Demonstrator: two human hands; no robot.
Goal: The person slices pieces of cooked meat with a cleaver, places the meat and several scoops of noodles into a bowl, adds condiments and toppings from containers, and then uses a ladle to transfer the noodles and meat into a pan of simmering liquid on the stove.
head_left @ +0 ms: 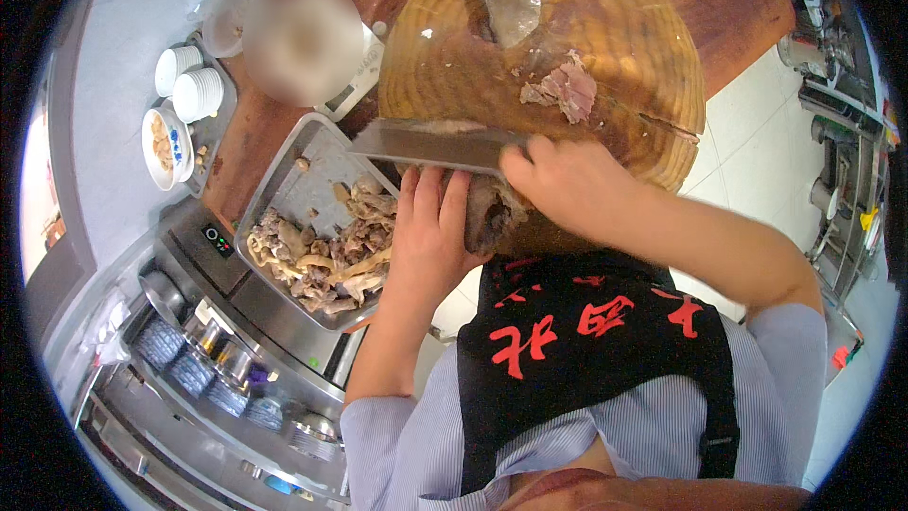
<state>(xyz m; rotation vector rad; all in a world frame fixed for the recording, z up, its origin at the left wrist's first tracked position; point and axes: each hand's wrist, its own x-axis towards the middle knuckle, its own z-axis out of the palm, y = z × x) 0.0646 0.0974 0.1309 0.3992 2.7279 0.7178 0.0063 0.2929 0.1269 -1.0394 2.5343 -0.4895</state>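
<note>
My right hand [560,170] grips a broad-bladed cleaver [433,145], its handle hidden in the fist. The blade points left, along the near part of a round wooden chopping block [624,42]. Just under the blade, my left hand [433,220] lies with fingers spread on a piece of dark cooked meat [493,216], pressing it to the block. The fingertips are close to the blade; whether they touch it I cannot tell. Pink meat scraps [567,91] lie farther back on the block, near a clear, crumpled plastic-like piece [512,8].
Left of the block, a metal tray [284,156] holds cooked meat pieces. Behind it a blurred round thing [301,39] sits on a kitchen scale [355,85]. Stacked white bowls [198,96] stand on a side tray [220,113]. A crack [667,126] runs in from the block's right edge.
</note>
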